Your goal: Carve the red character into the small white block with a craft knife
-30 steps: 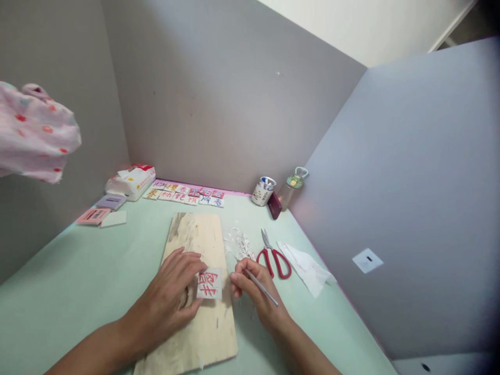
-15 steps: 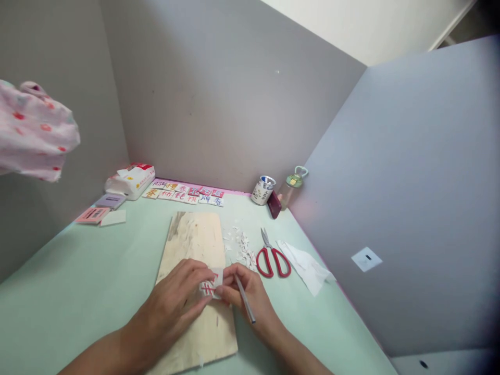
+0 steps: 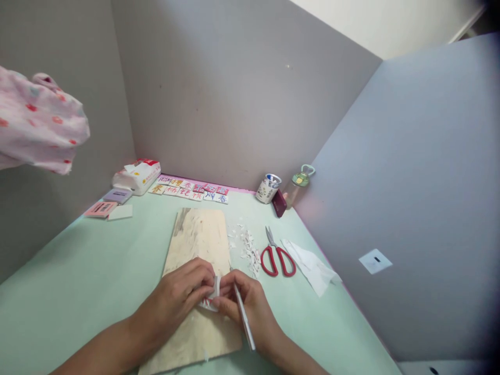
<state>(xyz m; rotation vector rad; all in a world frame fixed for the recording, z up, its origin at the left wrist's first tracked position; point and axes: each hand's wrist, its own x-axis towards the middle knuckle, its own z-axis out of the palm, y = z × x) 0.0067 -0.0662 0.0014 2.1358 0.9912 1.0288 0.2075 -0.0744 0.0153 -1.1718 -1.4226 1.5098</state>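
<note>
Both hands meet over a pale wooden board (image 3: 197,237) on the green table. My left hand (image 3: 177,299) and my right hand (image 3: 244,307) pinch a small white paper piece with red strokes (image 3: 213,294) between their fingertips; most of it is hidden by the fingers. My right hand also holds a thin silver craft knife (image 3: 244,317), its shaft pointing back toward me. A heap of white paper scraps (image 3: 250,250) lies just right of the board.
Red-handled scissors (image 3: 277,258) and a crumpled white tissue (image 3: 312,265) lie to the right. Paper tiles with coloured characters (image 3: 191,191), a tissue pack (image 3: 137,174), a printed cup (image 3: 267,188) and a bottle (image 3: 297,183) line the back wall. Small cards (image 3: 107,208) lie at left. Pink cloth (image 3: 39,125) hangs upper left.
The paper piece lay flat on the board under my left hand; my right hand moved in, and both hands now pinch and lift it. The knife swung back toward me.
</note>
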